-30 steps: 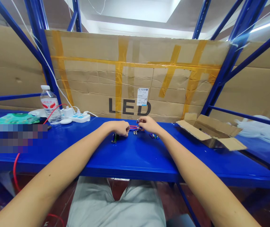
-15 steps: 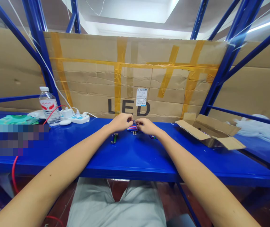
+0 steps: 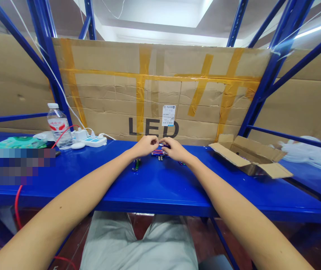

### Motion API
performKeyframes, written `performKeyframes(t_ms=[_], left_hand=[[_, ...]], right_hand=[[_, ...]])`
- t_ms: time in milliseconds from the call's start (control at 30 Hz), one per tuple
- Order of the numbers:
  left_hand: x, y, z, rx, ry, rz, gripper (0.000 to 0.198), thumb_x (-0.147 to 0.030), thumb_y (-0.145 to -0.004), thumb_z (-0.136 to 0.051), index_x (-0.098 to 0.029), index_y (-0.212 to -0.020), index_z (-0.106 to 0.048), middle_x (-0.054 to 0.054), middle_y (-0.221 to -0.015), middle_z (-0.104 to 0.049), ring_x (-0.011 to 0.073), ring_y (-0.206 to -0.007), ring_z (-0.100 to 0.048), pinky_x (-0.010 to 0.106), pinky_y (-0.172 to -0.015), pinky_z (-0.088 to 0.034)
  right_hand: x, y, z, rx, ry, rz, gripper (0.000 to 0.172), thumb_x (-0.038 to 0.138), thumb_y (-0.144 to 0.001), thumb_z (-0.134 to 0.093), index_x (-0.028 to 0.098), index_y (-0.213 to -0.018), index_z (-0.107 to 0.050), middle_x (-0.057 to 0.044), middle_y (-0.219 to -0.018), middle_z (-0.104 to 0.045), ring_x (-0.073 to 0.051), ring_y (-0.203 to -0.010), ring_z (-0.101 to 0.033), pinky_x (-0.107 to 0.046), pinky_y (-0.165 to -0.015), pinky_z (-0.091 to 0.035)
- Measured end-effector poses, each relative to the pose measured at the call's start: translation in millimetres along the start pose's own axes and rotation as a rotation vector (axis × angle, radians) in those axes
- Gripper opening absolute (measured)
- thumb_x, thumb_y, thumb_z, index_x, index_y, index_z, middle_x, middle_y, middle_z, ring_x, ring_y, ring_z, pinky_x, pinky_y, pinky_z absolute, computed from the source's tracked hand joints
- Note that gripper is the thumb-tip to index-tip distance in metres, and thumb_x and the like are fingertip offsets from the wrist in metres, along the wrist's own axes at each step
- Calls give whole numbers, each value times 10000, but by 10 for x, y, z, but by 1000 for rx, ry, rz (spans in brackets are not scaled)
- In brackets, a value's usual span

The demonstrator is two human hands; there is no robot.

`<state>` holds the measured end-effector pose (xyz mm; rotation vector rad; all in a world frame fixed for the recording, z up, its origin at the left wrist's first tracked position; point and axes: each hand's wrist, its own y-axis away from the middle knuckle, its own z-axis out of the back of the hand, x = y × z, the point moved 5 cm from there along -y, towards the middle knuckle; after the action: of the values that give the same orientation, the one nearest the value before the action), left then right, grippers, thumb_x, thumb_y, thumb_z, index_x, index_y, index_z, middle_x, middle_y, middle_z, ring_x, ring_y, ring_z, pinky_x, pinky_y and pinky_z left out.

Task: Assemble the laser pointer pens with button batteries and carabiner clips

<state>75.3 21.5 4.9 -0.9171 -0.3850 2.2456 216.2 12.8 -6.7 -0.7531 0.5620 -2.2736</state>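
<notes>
Rod (image 3: 162,144) is held just above the table (image 3: 154,187), far middle; my left hand (image 3: 145,145) is closed on its left end; my right hand (image 3: 176,149) pinches the right end; more rods (image 3: 157,152) lie under; box (image 3: 250,155) at right.

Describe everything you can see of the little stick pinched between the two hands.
The stick is short, thin and dark purplish with a bright end; it is too small to tell its material. It lies roughly level, held just above the blue bench. The left hand pinches its left end, the right hand its right, covering most of it. On the bench just below lie red and blue sticks; contact with them cannot be told.
</notes>
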Motion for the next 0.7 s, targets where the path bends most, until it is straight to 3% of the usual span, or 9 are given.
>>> performKeyframes(t_ms=[200, 367, 500, 700], left_hand=[[69, -15, -26, 31, 165, 35, 57, -197, -785, -518, -176, -737, -541, -37, -553, -538, 120, -538, -530, 239, -540, -386], [61, -11, -14, 51, 181, 19, 45, -192, -786, -525, -171, -752, -547, -35, -575, -548, 112, -544, -534, 233, -541, -390], [69, -13, -14, 52, 169, 11, 42, -187, -785, -526, -167, -766, -558, -36, -601, -547, 107, -557, -533, 230, -546, -389], [87, -10, -38, 64, 168, -20, 44, -200, -782, -534, -169, -764, -559, -34, -598, -554, 113, -551, -532, 233, -539, -392]], right_hand=[[55, 12, 72, -109, -10, 19, 187, 48, -713, -513, 190, -835, -512, -27, -863, -558, -173, -832, -513, -285, -770, -404], [41, -1, 67, -78, -88, -36, 73, 121, -801, -522, 178, -834, -554, -30, -825, -615, -166, -781, -541, -276, -729, -405], [48, -3, 58, -38, -54, -77, 117, 154, -864, -491, 165, -833, -603, -43, -813, -650, -170, -788, -563, -285, -750, -403], [50, 13, 32, -30, -52, -66, 57, 179, -798, -559, 173, -852, -574, -36, -830, -632, -169, -770, -543, -286, -720, -398]])
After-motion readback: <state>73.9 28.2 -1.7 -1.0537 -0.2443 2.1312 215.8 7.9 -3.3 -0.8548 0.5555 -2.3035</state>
